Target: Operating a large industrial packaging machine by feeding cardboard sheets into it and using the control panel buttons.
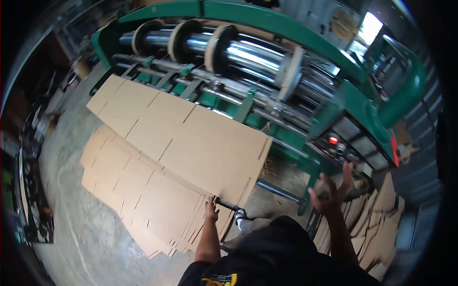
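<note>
A: Where the floor (71, 229) shows at the far left, what lies on it?

B: A stack (138, 200) of flat slotted cardboard sheets, fanned a little, reaching to just left of the person's left hand (211, 208).

A: And what is that hand doing?

B: It is closed on the lower corner of one large cardboard sheet (191, 136). The sheet stretches up and to the left from the hand, tilted, with its far edge against the rollers (224, 50) of a green machine (353, 119). It overlaps the stack below.

A: What about the right hand (331, 188)?

B: It is raised, open, fingers spread, holding nothing. It is well apart from the sheet, to its right, in front of the machine's control panel, where a red light (333, 140) glows.

A: Anything further right?

B: More cardboard pieces (377, 229) piled at the lower right, below and beside that hand.
</note>
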Motion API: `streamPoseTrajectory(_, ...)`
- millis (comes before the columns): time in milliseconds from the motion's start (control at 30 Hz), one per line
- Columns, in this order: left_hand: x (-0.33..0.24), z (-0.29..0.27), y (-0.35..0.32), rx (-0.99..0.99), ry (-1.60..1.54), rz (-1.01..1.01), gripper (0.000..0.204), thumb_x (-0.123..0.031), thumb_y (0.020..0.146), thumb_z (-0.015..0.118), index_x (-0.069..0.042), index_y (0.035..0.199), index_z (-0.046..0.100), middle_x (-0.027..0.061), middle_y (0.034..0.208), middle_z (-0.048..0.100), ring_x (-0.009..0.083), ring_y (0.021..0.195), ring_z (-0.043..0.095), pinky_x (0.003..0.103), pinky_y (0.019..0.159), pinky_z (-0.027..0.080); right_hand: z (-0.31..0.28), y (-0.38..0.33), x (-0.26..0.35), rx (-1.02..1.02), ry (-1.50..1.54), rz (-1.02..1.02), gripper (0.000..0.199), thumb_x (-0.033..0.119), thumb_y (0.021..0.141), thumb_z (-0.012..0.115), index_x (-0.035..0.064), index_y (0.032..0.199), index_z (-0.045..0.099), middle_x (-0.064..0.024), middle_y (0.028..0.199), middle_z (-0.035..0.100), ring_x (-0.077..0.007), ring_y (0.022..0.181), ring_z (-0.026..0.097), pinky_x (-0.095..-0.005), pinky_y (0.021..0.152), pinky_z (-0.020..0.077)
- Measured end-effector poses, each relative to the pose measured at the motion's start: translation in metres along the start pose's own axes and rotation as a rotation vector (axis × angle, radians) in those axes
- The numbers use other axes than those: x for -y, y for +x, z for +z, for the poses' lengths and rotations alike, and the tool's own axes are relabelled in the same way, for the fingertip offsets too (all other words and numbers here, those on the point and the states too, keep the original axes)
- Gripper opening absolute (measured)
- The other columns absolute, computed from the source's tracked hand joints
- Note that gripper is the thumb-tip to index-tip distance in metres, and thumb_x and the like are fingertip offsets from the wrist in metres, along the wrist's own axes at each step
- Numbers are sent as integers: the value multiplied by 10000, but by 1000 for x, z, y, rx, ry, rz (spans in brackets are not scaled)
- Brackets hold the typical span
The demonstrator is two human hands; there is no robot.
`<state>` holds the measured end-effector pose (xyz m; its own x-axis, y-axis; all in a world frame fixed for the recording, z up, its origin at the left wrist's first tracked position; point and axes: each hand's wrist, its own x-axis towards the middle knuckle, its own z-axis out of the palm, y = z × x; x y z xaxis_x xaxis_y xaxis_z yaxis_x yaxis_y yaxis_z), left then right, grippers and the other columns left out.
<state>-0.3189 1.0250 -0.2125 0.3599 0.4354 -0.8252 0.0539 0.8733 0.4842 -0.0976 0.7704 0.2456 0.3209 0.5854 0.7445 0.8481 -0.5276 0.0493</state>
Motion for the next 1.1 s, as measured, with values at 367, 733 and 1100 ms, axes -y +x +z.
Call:
streamPoseTrajectory(367,-54,-59,-111,-358,-194,542,295,-147,814,603,87,984,550,88,899,611,186,802,569,287,742,447,167,-113,104,1049,344,-356,734,141,620,674,174,1300,400,-148,1411,211,-336,1314,174,-526,998,222)
streamPoseTrajectory(733,-210,-57,-350,-44,7,877,447,-302,899,451,-1,1229,442,146,1218,479,231,1141,435,342,949,353,214,-239,290,1103,1040,-121,453,262,842,539,100,1243,403,-134,1161,502,-364,957,543,-464,686,509)
streamPoseTrajectory(1100,76,-254,-212,-638,-109,491,854,-354,710,666,-46,1347,187,243,1293,381,364,1204,361,428,959,331,232,-285,367,1518,1502,1341,494,391,857,513,86,1221,374,-150,1046,544,-275,728,621,-395,475,560)
